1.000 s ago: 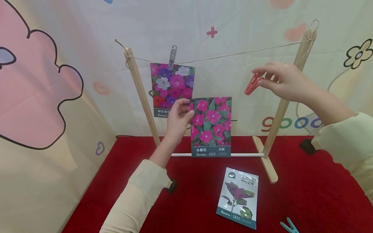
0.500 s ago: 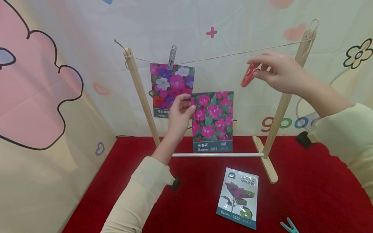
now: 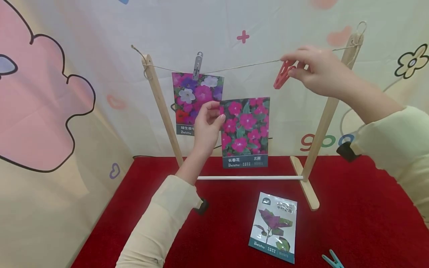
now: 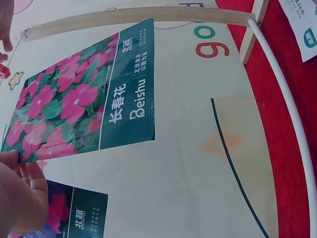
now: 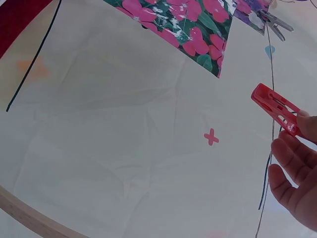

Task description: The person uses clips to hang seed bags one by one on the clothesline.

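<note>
My left hand (image 3: 208,126) pinches the left edge of a seed packet with pink flowers (image 3: 246,130), held upright below the string and in front of the rack. My right hand (image 3: 313,72) holds a red clothespin (image 3: 283,75) by its handle end, close to the string (image 3: 251,65). In the right wrist view, the red clothespin (image 5: 275,106) overlaps the string, and I cannot tell whether they touch. A grey clothespin (image 3: 197,67) fastens a petunia seed packet (image 3: 197,95) to the string at left. My left hand and the held packet cover part of it.
A white seed packet with a purple plant (image 3: 273,227) lies on the red cloth (image 3: 207,242). A teal clothespin (image 3: 333,259) is near the front edge. The wooden posts (image 3: 321,137) carry the string, with a white rod (image 3: 251,178) low between them.
My left hand has raised the pink-flower packet toward the string. My right hand has moved up and slightly left with the red clothespin, up to the string's height.
</note>
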Demonstrator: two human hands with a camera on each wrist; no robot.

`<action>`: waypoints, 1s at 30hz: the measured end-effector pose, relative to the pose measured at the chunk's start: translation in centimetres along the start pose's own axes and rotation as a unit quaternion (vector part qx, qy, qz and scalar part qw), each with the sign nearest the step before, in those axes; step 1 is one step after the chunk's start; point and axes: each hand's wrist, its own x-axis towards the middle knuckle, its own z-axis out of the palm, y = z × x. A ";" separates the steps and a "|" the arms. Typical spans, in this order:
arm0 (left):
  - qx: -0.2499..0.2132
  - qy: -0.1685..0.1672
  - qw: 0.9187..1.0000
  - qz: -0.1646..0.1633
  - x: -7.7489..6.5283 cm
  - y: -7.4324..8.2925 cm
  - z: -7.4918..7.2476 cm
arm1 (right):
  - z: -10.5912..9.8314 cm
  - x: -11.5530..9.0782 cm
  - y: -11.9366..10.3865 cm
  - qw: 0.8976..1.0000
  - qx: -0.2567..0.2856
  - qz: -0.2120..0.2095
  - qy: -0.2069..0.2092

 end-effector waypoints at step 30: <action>-0.019 0.025 0.999 0.031 0.7 1.1 1.0 | -0.6 2.6 -1.0 0.999 -0.015 0.023 0.046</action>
